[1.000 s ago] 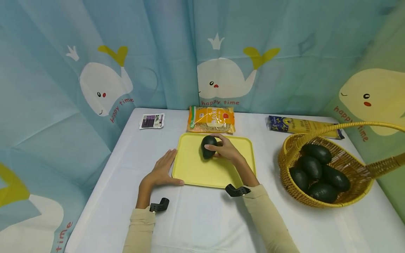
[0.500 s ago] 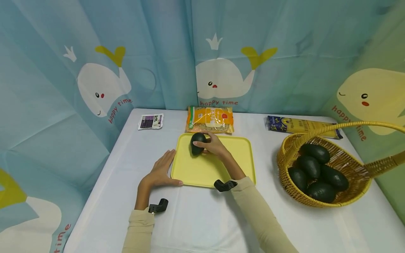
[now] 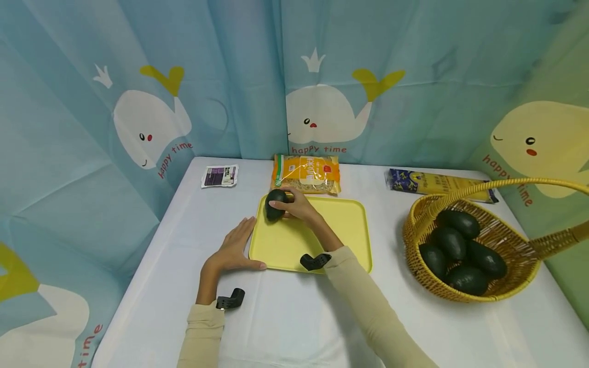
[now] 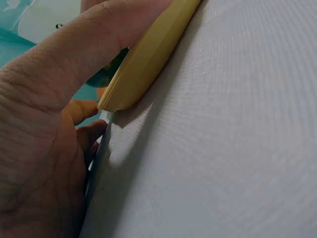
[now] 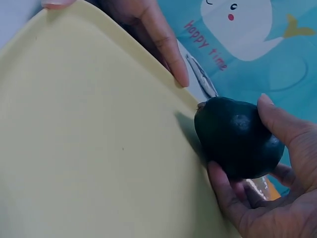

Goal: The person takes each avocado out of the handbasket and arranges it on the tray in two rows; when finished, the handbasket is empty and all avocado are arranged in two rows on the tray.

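A dark green avocado [image 3: 275,205] is gripped by my right hand [image 3: 297,205] over the far left corner of the yellow tray [image 3: 322,235]. In the right wrist view the thumb lies on one side of the avocado [image 5: 237,136] and the fingers curl under the other. My left hand [image 3: 232,250] rests at the tray's left edge, thumb at the near left corner and straight fingers along the side. The left wrist view shows its thumb against the tray's rim [image 4: 148,59].
At the right stands a wicker basket [image 3: 414,255] with a tall handle, holding several avocados [image 3: 467,280]. Along the back of the white table lie a small purple-and-white packet [image 3: 220,176], an orange bag of grain [image 3: 306,174] and a long blue-and-yellow package [image 3: 437,184]. Whale-print curtains surround the table.
My right hand has carried the avocado leftward and slightly back over the tray, from near its middle to the far left corner. The left hand has stayed at the tray's edge.
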Tool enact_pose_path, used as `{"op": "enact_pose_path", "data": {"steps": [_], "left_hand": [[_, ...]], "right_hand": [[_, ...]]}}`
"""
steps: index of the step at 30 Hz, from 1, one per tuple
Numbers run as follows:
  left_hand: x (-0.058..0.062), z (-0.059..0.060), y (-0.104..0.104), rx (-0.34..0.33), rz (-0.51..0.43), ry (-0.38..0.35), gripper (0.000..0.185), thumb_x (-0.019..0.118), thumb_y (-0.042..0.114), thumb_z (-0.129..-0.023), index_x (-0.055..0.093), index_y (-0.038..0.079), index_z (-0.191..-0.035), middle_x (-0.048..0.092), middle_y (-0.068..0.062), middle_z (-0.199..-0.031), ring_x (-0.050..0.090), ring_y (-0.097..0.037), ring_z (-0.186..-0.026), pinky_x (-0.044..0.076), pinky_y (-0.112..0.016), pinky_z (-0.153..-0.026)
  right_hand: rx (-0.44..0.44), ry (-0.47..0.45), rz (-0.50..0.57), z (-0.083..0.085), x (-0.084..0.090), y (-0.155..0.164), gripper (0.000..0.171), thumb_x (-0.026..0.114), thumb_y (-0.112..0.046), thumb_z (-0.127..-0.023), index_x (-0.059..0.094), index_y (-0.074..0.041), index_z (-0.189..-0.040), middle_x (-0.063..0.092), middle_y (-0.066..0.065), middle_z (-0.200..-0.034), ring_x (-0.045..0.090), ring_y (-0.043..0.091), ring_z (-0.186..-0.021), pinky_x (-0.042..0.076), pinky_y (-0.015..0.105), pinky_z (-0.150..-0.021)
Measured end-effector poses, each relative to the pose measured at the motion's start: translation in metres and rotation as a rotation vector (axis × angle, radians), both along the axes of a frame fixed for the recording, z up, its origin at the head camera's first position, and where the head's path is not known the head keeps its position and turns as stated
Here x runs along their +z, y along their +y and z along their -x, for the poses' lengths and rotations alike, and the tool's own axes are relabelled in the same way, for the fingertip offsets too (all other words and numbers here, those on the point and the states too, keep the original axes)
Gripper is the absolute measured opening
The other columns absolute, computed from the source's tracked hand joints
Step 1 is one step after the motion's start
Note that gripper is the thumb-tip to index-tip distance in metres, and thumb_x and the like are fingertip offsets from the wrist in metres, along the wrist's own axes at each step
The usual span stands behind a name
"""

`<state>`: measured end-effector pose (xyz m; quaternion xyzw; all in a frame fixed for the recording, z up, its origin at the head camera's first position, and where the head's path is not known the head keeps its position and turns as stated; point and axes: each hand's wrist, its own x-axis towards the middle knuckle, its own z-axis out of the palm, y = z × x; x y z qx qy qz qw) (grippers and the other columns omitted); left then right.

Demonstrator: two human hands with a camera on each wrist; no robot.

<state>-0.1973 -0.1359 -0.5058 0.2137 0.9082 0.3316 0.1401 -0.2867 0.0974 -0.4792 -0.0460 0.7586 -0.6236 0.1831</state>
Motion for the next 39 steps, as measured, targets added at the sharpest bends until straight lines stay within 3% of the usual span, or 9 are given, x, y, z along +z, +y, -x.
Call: {"op": "enact_pose_path", "data": {"steps": [17, 30, 39], "left_hand": [[-0.0042, 0.0038, -0.0009, -0.012, 0.01, 0.026, 0.128, 0.083, 0.056, -0.066, 0.008, 0.008, -0.158, 0.009, -0.013, -0.165, 0.006, -0.035, -0.153, 0.012, -0.064, -0.118], [-0.0031, 0.0015, -0.0001, 0.001, 0.009, 0.025, 0.129, 0.084, 0.055, -0.064, 0.009, 0.009, -0.158, 0.009, -0.013, -0.165, 0.006, -0.035, -0.153, 0.013, -0.064, -0.118], [-0.002, 0.0002, 0.0005, -0.001, 0.012, 0.017, 0.128, 0.084, 0.055, -0.065, 0.008, 0.009, -0.158, 0.008, -0.013, -0.165, 0.005, -0.034, -0.153, 0.011, -0.063, -0.118]], "right_hand": [[0.021, -0.011, 0.023, 0.0046, 0.0012, -0.0057, 0.064, 0.07, -0.025, -0.092, 0.039, -0.016, -0.147, 0.049, 0.022, -0.144, 0.06, 0.036, -0.12, 0.058, 0.041, -0.088], [0.025, -0.003, 0.001, 0.0052, 0.001, -0.0087, 0.066, 0.071, -0.025, -0.09, 0.04, -0.017, -0.147, 0.057, 0.023, -0.134, 0.068, 0.028, -0.102, 0.06, 0.038, -0.081], [0.057, 0.028, -0.015, 0.0036, -0.0004, -0.0081, 0.067, 0.07, -0.024, -0.091, 0.037, -0.014, -0.149, 0.058, 0.025, -0.13, 0.068, 0.026, -0.1, 0.06, 0.037, -0.082]]}}
